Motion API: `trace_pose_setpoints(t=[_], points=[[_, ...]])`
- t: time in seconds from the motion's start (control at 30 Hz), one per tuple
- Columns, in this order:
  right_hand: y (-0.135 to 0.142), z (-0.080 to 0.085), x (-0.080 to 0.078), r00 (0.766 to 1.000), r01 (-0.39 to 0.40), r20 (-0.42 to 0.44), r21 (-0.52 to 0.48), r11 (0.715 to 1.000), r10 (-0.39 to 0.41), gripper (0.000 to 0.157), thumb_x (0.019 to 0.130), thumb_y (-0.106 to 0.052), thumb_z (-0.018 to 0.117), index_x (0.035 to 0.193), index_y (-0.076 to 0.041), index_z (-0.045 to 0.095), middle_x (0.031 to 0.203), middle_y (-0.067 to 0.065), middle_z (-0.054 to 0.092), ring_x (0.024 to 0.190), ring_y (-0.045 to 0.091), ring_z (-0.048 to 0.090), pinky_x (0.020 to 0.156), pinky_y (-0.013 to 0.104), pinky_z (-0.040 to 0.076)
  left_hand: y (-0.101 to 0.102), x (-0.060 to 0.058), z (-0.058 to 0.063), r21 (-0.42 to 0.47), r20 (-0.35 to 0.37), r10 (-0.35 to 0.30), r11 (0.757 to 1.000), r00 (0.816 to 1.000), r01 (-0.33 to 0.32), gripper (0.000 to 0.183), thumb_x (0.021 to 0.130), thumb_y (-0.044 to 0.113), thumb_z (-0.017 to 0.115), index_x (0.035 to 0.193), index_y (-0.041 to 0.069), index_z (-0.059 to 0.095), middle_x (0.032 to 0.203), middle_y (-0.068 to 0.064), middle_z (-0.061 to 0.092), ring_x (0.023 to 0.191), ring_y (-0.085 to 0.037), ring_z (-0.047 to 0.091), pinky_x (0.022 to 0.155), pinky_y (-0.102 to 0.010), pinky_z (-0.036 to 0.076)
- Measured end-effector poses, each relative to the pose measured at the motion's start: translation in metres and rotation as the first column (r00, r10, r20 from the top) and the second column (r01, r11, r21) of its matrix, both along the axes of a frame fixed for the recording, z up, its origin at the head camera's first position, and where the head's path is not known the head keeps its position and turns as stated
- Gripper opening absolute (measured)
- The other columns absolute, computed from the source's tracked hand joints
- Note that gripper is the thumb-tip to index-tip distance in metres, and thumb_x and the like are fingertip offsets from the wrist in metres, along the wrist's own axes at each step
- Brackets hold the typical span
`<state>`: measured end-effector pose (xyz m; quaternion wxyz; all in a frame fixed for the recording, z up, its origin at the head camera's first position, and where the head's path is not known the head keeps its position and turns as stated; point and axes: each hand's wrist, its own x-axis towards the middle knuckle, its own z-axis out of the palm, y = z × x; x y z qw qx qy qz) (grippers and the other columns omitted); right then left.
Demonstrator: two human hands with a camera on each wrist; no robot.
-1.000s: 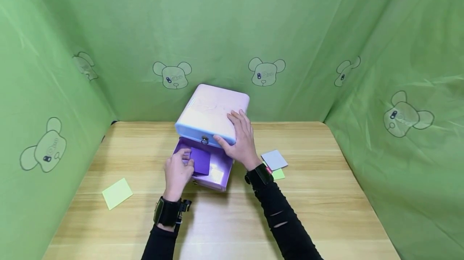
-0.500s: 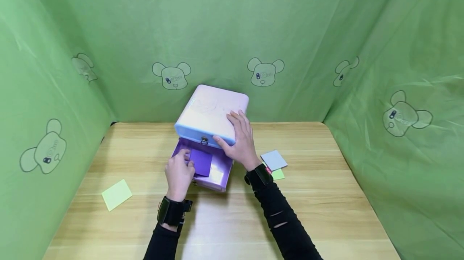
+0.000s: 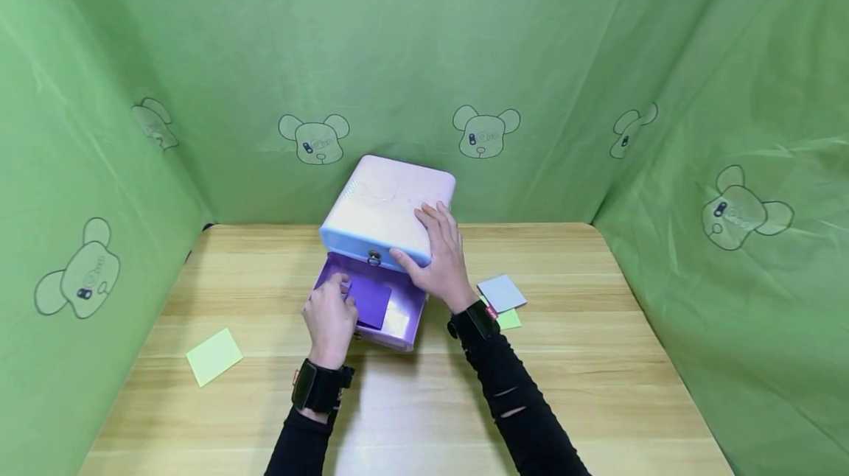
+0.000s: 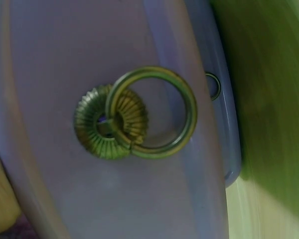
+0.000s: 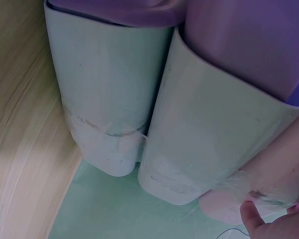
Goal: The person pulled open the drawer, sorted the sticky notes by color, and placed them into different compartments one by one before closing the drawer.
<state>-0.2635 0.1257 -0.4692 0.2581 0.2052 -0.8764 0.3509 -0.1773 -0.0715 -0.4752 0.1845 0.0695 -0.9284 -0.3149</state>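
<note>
In the head view a small drawer cabinet [image 3: 391, 196] with a pale pink top and a blue upper front stands at the back of the table. Below that front a purple drawer [image 3: 401, 306] is pulled out. My left hand [image 3: 330, 321] reaches over its left side, fingers curled at the edge of a purple square sheet [image 3: 371, 304] inside; the fingertips are partly hidden. My right hand [image 3: 441, 262] rests on the cabinet's front right corner, fingers on top and thumb at the front edge. A brass ring pull [image 4: 187, 114] hangs on the drawer front in the left wrist view.
A pale yellow-green paper square [image 3: 214, 357] lies on the left of the table [image 3: 597, 387]. On the right, a grey-blue square [image 3: 502, 292] overlaps a green one [image 3: 509, 320]. Green cloth walls [image 3: 411, 56] stand behind and at both sides.
My left hand has shifted slightly right and forward over the drawer, and the purple sheet has moved slightly right and down with a small turn. The right hand has stayed on the cabinet.
</note>
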Motion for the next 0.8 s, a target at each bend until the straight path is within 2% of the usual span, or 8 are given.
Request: trace_pose_setpoints(t=[0.63,0.8], points=[[0.0001,-0.0006,0.0015,1.0,-0.003,0.007,-0.001,1.0,0.003,0.095,0.087,-0.083,0.044,0.149,-0.011,0.045,0.159,0.009,0.041,0.157,0.029,0.022,0.129,0.053,0.016,0.0022,0.0014,-0.0037,-0.003,-0.014,0.017,1.0,1.0,-0.017,0.034,0.078,-0.003,0.079,0.111,0.003,0.073,0.098,-0.016,0.078,0.085,-0.036,0.073,0.075,-0.051,0.058],[0.0007,-0.0007,0.0013,1.0,-0.004,0.007,-0.003,1.0,0.005,0.092,0.087,-0.078,0.049,0.149,-0.011,0.046,0.159,0.01,0.041,0.156,0.029,0.022,0.128,0.053,0.016,0.0028,0.0006,-0.0043,-0.001,-0.038,0.018,1.0,0.999,-0.018,0.034,0.076,-0.003,0.079,0.109,0.003,0.073,0.098,-0.016,0.077,0.085,-0.036,0.073,0.073,-0.051,0.058]])
